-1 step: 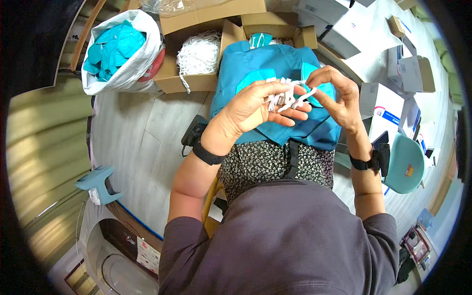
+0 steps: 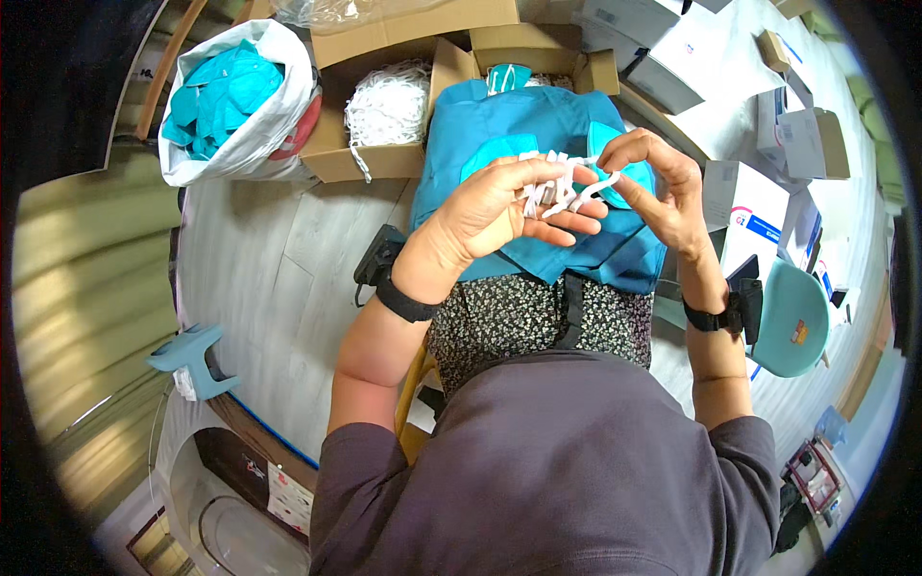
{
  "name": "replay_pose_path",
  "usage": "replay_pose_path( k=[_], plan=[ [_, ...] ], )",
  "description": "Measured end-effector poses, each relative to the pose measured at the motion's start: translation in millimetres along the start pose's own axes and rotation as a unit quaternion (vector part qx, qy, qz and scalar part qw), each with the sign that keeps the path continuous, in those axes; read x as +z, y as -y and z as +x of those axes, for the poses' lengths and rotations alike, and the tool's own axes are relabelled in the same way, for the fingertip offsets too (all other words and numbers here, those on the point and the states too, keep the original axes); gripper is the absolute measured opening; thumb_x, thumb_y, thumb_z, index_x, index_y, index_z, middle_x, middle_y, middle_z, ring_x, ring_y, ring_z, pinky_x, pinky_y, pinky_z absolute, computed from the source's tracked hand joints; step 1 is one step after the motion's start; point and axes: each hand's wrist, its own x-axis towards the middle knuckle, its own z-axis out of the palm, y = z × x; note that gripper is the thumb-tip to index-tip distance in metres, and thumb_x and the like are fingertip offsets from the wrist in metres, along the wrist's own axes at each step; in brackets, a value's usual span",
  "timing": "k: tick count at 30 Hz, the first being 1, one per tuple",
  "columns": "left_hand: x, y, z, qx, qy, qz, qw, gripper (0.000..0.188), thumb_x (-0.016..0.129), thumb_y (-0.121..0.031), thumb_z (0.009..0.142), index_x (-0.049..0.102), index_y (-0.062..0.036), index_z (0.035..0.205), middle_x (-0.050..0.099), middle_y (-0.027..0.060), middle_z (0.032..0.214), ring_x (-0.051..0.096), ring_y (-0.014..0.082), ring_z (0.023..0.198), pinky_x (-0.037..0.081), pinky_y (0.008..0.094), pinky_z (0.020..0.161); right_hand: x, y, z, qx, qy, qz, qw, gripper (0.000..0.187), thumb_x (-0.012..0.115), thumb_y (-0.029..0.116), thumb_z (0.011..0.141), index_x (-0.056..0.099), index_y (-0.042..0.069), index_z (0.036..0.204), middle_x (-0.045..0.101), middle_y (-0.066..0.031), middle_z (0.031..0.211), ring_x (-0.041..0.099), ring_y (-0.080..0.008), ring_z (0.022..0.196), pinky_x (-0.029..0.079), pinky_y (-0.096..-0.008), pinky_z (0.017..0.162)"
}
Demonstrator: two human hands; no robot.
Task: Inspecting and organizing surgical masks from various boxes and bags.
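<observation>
My left hand (image 2: pixel 490 206), palm turned up, holds a small bunch of white cords (image 2: pixel 562 187) between the thumb and the fingers. At its right, my right hand (image 2: pixel 663 192) pinches the end of one white cord, which bends in a loop between both hands. Below them a teal cloth (image 2: pixel 528 115) lies over my lap. A lighter turquoise fabric piece (image 2: pixel 495 154) rests on it behind my left hand, and another turquoise piece (image 2: pixel 607 137) lies by my right fingertips, partly hidden.
Ahead stands a cardboard box of tangled white cords (image 2: pixel 387 104), beside another open box (image 2: pixel 600 72) holding a turquoise piece. A white bag (image 2: pixel 288 62) of turquoise fabric pieces is at the far left. White cartons (image 2: pixel 749 211) and a pale green stool (image 2: pixel 795 317) stand right; a blue-grey stool (image 2: pixel 197 355) left.
</observation>
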Motion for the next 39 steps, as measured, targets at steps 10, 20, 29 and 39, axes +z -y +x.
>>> replay_pose_path(
  k=[10,20,29,39],
  plan=[
    [6.0,-0.9,4.3,0.009,-0.020,0.063,0.998,0.043,0.052,-0.032,0.099,0.058,0.0037,0.122,0.069,0.0219,0.107,0.072,0.0277,0.091,0.061,0.0366,0.072,14.2,3.5,8.1,0.246,0.012,0.098,0.964,0.028,0.064,0.023,0.096,0.070,-0.003,0.088,0.068,-0.0052,0.078,0.063,-0.0128,0.076,0.051,-0.0273,0.073],
    [10.0,3.2,2.3,0.027,-0.082,0.090,0.992,0.040,0.054,-0.030,0.099,0.062,0.0064,0.116,0.070,0.0167,0.098,0.071,0.0221,0.082,0.060,0.0322,0.073,21.5,-4.2,11.8,0.197,-0.139,0.206,0.948,0.012,0.073,0.011,0.087,0.069,0.001,0.089,0.068,-0.0028,0.084,0.060,-0.0094,0.077,0.047,-0.0231,0.074],
    [7.0,6.3,6.5,0.043,-0.086,0.112,0.989,0.035,0.059,-0.033,0.097,0.066,0.0005,0.104,0.066,0.0071,0.084,0.065,0.0134,0.071,0.056,0.0264,0.068,17.5,-15.3,10.8,0.238,-0.107,0.159,0.952,0.015,0.070,0.017,0.090,0.067,0.002,0.089,0.065,-0.0022,0.079,0.055,-0.0075,0.072,0.043,-0.0218,0.068],
    [-6.8,14.1,8.0,0.039,-0.045,0.250,0.967,0.024,0.062,-0.028,0.096,0.066,-0.0044,0.097,0.058,-0.0025,0.077,0.052,0.0048,0.065,0.043,0.0193,0.057,17.4,-21.4,2.3,0.275,-0.010,0.003,0.961,0.015,0.070,0.014,0.087,0.066,0.000,0.085,0.063,0.0008,0.071,0.052,-0.0054,0.063,0.041,-0.0225,0.057]
  ],
)
